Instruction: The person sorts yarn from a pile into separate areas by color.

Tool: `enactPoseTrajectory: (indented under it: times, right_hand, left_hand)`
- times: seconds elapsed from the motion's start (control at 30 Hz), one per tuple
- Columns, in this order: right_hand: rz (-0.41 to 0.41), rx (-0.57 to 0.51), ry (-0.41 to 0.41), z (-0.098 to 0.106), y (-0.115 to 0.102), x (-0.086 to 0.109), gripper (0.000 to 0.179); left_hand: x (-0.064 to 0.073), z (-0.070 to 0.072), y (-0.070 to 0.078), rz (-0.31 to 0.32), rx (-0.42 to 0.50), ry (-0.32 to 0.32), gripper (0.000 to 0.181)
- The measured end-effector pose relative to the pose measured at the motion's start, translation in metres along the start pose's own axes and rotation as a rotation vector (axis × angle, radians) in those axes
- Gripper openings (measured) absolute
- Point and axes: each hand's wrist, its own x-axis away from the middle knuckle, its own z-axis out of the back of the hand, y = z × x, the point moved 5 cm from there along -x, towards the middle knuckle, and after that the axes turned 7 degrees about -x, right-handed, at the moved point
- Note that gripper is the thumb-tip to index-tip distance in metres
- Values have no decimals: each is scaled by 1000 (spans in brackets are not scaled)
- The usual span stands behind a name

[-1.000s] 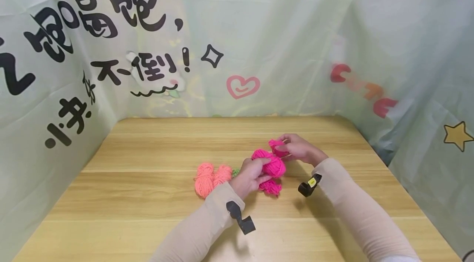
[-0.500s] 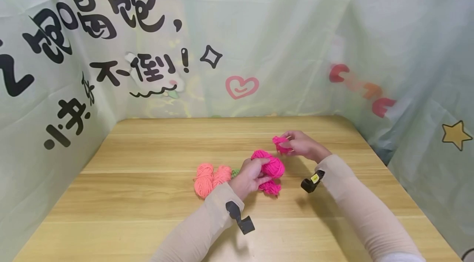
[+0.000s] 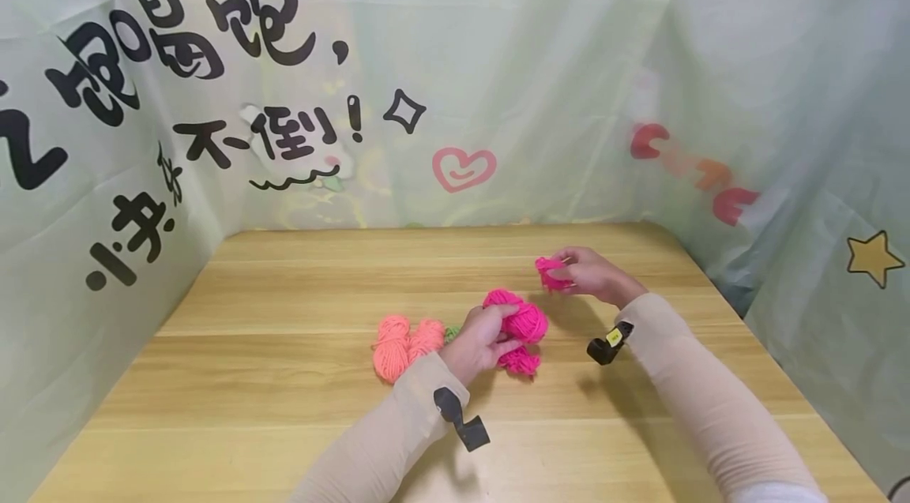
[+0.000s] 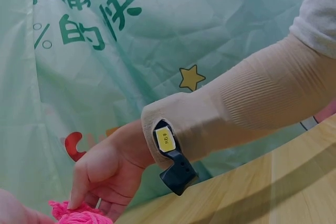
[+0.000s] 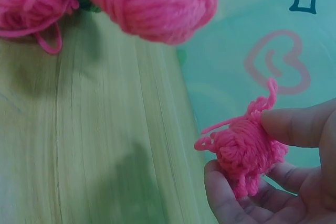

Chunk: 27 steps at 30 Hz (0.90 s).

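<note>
The left hand (image 3: 479, 341) grips the pink skein (image 3: 528, 323) over the worktop (image 3: 284, 424), I'd guess to steady it, while the right hand (image 3: 596, 275) pinches a small pink bundle (image 3: 549, 274) apart from it, perhaps against tangling.

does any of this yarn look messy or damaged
Mildly messy: the small pink bundle in the right hand has loops sticking out, and the pink clump on the table trails one, unlike the tidily wound orange yarn.
</note>
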Motion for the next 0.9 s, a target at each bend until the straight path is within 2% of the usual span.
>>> enactPoseTrajectory:
  times: [0.7,0.9]
  right_hand:
    - [-5,-27,71,27,7,4,37]
    - [-8,-3,76,34,9,4,36]
  left_hand:
    - [0,-3,-1,-10,6,-30,33]
    - [1,-3,-2,4,6,-42,31]
